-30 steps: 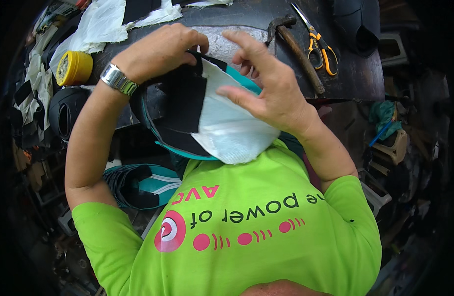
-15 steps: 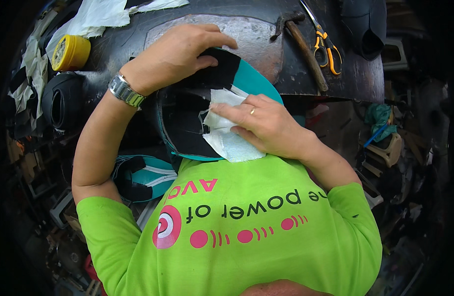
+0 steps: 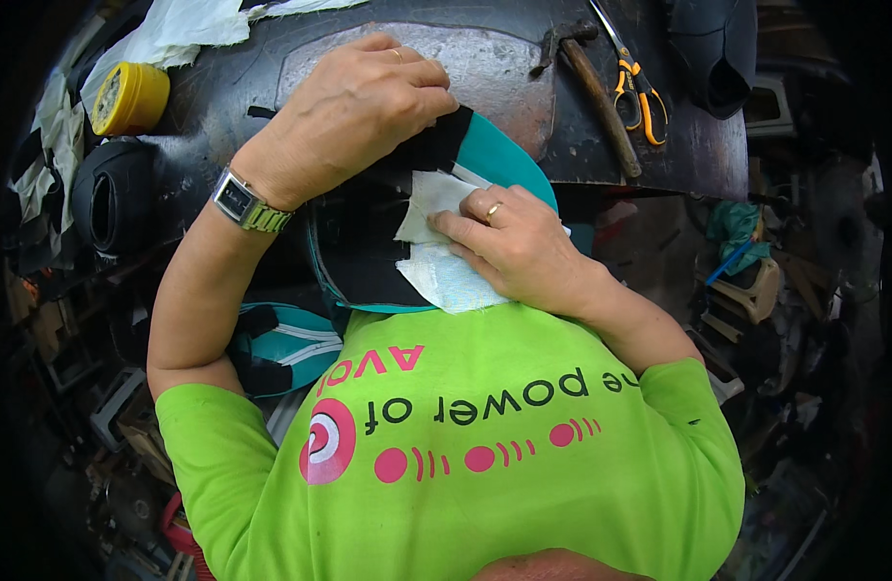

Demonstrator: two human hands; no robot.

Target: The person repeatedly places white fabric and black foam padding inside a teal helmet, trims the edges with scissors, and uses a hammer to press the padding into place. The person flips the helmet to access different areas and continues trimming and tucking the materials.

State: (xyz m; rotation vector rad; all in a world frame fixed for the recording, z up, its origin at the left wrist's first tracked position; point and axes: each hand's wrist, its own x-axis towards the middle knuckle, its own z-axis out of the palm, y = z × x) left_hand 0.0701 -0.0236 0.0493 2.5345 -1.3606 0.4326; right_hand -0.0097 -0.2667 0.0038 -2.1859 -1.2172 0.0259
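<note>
A curved teal and black fabric piece (image 3: 509,160), its kind unclear, lies between my body and the bench with its black inner side up. My left hand (image 3: 369,111) is closed at its far edge, fingertips pinched on the black border. On the black side rests a white cloth patch (image 3: 446,276), which looks split or folded into two flaps. My right hand (image 3: 514,242) is closed on this patch, the index finger pressing between the flaps. The thumb is mostly hidden.
A hammer (image 3: 601,107) and orange-handled scissors (image 3: 640,97) lie on the bench at the right. A yellow tub (image 3: 131,99) and a black rolled piece (image 3: 117,198) stand at the left. Another teal and black piece (image 3: 289,349) sits below my left arm.
My left hand has turned and its spread fingers have closed at the far edge. The white patch's upper flap now lies flatter, and the loose strip at its left no longer shows.
</note>
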